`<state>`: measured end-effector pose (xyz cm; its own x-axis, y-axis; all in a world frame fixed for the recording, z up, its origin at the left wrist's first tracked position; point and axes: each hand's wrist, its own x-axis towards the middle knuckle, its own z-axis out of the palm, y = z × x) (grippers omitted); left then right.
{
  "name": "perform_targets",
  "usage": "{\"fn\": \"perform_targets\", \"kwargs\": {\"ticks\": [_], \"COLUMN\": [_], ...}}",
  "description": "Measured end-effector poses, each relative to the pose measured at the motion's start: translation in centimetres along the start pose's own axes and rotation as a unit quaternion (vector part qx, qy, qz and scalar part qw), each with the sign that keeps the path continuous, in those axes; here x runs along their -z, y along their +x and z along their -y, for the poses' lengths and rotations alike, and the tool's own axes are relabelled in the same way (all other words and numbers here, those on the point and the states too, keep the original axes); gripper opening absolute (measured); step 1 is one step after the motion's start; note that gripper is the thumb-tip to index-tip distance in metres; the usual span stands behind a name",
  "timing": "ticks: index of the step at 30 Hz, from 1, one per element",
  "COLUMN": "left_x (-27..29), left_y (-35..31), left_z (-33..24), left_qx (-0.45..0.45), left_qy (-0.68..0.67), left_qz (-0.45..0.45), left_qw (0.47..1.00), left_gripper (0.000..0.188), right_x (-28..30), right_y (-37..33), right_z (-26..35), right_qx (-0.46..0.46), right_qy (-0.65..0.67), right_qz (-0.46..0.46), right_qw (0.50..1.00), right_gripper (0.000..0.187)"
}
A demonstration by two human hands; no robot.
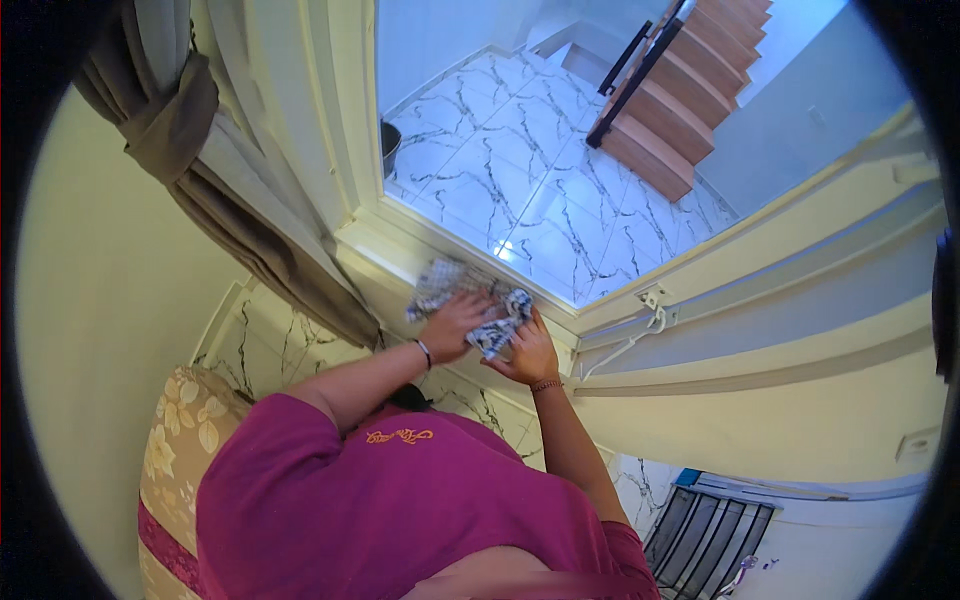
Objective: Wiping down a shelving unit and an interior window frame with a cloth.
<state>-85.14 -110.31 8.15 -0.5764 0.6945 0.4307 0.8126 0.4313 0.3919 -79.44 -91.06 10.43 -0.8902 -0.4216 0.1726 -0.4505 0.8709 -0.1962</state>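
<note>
A crumpled checked cloth [505, 325], blue-grey and white, lies bunched on the pale window sill [385, 245]. My left hand [457, 325] is on the cloth's left part, with the fingers partly hidden in its folds. At the cloth's right end, my right hand [528, 352] grips the bunched fabric, thumb and fingers around its edge. Both hands are close together at the foot of the window frame. A dark band circles my left wrist, and a beaded bracelet [546, 384] is on my right.
A tied brown curtain [255, 225] hangs left of the window. Right of my hands is a pale panel with a white latch [655, 315]. Through the opening show a marble-patterned floor [480, 160] and wooden stairs [660, 120]. A floral cushioned seat [180, 430] stands at lower left.
</note>
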Motion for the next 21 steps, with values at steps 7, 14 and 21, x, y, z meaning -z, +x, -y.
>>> {"fn": "perform_targets", "kwargs": {"ticks": [7,14,21], "left_x": [2.6,9.6,11.9], "left_y": [1.8,3.5,1.8], "left_z": [-2.5,1.9,11.3], "left_qx": [0.124,0.063,-0.091], "left_qy": [-0.433,-0.677,-0.058], "left_qz": [0.073,0.23,-0.082], "left_qw": [0.89,0.696,0.991], "left_gripper": [0.057,0.063,0.067], "right_x": [-1.9,3.3,17.2], "right_y": [0.0,4.4,11.6], "right_z": [2.7,8.2,8.3], "right_qx": [-0.11,-0.199,0.015], "right_qy": [0.399,0.506,0.373], "right_qz": [-0.173,-0.323,-0.546], "right_qw": [0.894,0.775,0.75], "right_gripper": [0.091,0.064,0.061]}}
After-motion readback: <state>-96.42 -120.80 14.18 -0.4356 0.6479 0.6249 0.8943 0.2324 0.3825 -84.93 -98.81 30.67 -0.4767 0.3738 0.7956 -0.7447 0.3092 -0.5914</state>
